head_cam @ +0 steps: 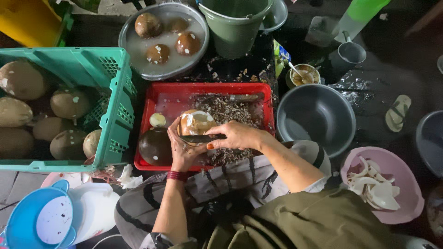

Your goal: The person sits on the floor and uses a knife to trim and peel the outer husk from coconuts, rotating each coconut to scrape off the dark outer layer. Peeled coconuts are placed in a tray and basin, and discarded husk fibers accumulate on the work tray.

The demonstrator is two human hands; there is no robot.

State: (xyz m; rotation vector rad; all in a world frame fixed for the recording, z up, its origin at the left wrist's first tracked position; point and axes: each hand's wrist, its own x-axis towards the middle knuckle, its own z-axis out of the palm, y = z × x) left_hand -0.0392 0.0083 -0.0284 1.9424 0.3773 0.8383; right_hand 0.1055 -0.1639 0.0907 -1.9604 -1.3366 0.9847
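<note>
While the green crate (115, 92) of brown coconuts sits leftmost, left hand (182, 150) cups a part-peeled coconut (196, 122) over the red tray (161, 94); right hand (237, 135) is closed around a knife (200, 138) laid against it. Pink bowl (406, 184) far right.

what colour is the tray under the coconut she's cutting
Red. The tray lies under the coconut, best seen in the head view.

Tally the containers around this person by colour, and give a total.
Red tray: 1
Green crate and bucket: 2
Grey basins, including the one with soaking coconuts: 2
Pink bowl: 1
Blue jug: 1
Total: 7
</note>
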